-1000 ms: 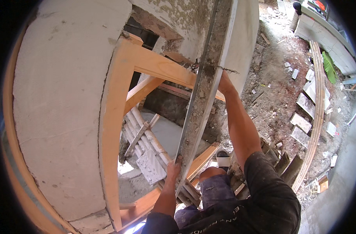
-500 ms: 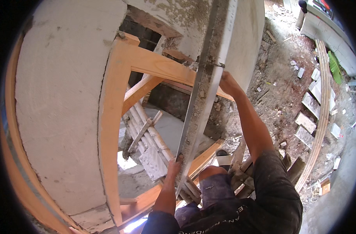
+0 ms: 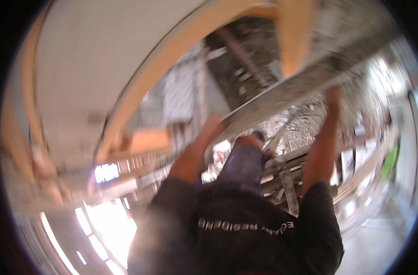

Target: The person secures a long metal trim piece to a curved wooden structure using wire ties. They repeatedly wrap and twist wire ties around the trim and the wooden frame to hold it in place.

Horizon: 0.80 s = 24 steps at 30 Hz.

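Observation:
Both my hands grip a long metal straightedge (image 3: pixel 282 98) caked with grey mortar. It slants from its near end, low at the left, up to the far right. My left hand (image 3: pixel 213 126) is closed around the near end. Farther along, my right hand (image 3: pixel 332 96) holds the bar's lower edge; motion smears its fingers. Behind the bar is an orange-brown wooden frame (image 3: pixel 142 82), whose post (image 3: pixel 295 36) meets the bar's upper edge in the picture; whether they touch I cannot tell.
A pale plastered wall (image 3: pixel 90 59) fills the upper left. Below me lie timber pieces (image 3: pixel 289 192) and rubble. Long poles (image 3: pixel 369 162) and a green leaf (image 3: pixel 390 160) lie at the right. Bright light comes from an opening (image 3: pixel 110 224) at the lower left.
The view has swung round and blurred. The straightedge has gone from steep, against the wall face, to a flatter slant reaching right. Both hands still hold it.

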Tool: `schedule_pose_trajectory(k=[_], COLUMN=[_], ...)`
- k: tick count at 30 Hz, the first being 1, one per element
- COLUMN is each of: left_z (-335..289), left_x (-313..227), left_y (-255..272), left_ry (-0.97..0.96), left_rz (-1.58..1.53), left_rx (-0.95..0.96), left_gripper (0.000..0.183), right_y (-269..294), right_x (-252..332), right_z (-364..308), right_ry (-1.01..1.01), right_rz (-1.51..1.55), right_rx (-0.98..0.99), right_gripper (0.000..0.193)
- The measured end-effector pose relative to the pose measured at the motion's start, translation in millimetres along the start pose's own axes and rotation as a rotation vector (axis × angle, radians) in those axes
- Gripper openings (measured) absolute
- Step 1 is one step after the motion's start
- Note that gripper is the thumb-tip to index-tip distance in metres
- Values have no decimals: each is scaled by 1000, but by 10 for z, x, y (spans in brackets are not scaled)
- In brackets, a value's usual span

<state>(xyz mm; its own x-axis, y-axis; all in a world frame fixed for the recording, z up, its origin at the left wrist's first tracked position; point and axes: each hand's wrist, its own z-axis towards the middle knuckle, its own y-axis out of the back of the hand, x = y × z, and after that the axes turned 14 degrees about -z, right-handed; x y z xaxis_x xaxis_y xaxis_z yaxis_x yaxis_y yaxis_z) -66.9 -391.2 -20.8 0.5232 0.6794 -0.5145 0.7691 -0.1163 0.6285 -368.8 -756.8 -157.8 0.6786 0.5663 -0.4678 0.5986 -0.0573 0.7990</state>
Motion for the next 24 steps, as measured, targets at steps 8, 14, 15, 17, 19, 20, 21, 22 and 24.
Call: schedule_pose_trajectory(k=[8, 14, 15, 17, 19, 20, 21, 22, 24], left_z=[-250, -834, -937, -1096, -1261, -1334, -1391, -1445, -1550], left_x=[76, -45, -51, -51, 37, 86, 139, 192, 312], left_y=[-217, 117, 200, 365, 485, 523, 565, 599, 678], left_ry=[-61, -66, -52, -29, -48, -76, -99, -106, -108], left_rz=[109, -62, -91, -158, -206, -226, -240, -265, -303], left_rx=[-275, -249, -230, -199, -202, -220, -238, -257, -285], left_gripper=[49, 53, 59, 70, 76, 77, 78, 77, 76], right_y=[1167, 1809, 1901, 2152, 2462, 2645, 2828, 3018, 3361], right_x=[-483, -814, -855, -864, -804, -759, -702, -633, -462], right_z=[-1101, -1345, -1378, -1486, -1722, -1856, -1992, -2124, -2388], right_ry=[66, 159, 85, 13, 45, 34, 60, 73, 160], right_rz=[1283, 583, 629, 722, 797, 819, 813, 830, 1129], right_rx=[-1096, -1401, -1359, -1290, -1299, -1274, -1309, -1347, -1298], right_gripper=[58, 60, 60, 60, 59, 58, 58, 57, 56])
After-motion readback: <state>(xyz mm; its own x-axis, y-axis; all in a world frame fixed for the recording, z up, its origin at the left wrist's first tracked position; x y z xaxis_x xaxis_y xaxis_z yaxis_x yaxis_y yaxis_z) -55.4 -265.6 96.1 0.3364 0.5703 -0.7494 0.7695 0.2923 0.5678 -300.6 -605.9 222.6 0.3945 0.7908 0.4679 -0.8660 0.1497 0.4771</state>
